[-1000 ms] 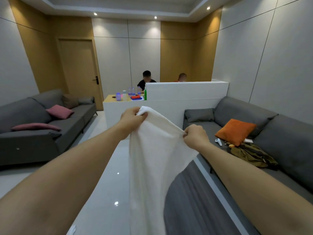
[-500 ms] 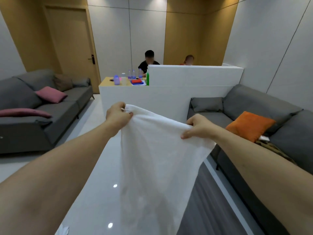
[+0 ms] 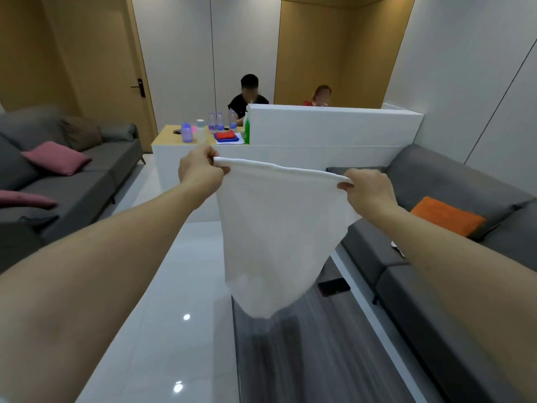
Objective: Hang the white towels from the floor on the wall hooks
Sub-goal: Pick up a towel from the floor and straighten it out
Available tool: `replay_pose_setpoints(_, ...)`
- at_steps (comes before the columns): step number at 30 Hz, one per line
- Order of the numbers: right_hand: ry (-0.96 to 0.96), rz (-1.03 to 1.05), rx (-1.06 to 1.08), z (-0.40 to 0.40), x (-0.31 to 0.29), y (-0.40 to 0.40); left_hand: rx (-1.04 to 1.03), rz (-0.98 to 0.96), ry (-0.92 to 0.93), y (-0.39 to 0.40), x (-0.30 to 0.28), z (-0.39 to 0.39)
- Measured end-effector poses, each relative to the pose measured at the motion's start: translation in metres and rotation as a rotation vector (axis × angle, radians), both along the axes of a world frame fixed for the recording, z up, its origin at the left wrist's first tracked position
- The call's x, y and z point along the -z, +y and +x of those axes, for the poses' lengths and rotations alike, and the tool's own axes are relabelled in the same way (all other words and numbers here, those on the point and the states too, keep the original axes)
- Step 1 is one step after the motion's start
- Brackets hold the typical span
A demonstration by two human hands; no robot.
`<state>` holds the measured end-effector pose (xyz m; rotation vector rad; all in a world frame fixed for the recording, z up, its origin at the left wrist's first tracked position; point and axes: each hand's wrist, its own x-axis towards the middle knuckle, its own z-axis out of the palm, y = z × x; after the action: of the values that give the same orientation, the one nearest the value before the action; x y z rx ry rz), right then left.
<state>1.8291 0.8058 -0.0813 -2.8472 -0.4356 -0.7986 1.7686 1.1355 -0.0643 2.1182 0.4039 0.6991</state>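
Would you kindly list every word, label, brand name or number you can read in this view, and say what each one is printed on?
None can be read.
The bottles on the counter carry purple labels, too small and blurred to read.
The green bottle shows no legible print.
The white towel, held by the left hand and right hand, bears no visible marking.

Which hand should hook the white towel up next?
Probably right, a weak guess. Both the left hand and right hand pinch the white cloth towel by its top corners; no hooks show, but the nearest wall lies rightward.
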Motion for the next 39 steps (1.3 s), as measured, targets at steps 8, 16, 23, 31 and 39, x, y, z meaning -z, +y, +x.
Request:
replay_pose_setpoints(8, 0.032, 0.146, -0.075, -0.013, 0.073, -0.051, -0.02, -0.02, 0.103, -0.038, 0.067, -0.008)
replay_pose_setpoints(16, 0.306, 0.061, -0.171, -0.08, 0.208, -0.114, -0.113, 0.059, 0.41, -0.121, 0.2, -0.105)
replay_pose_setpoints(23, 0.54, -0.02, -0.16, -0.175, 0.315, -0.181, -0.055, 0.061, 0.674, -0.194, 0.304, -0.213)
replay_pose_setpoints(31, 0.698, 0.042, -0.088, -0.309, 0.354, -0.225, 0.092, 0.052, 0.911, -0.227, 0.357, -0.339)
replay_pose_setpoints(39, 0.746, -0.032, -0.027, -0.416, 0.35, -0.248, 0.169, 0.058, 0.866, -0.237, 0.363, -0.437)
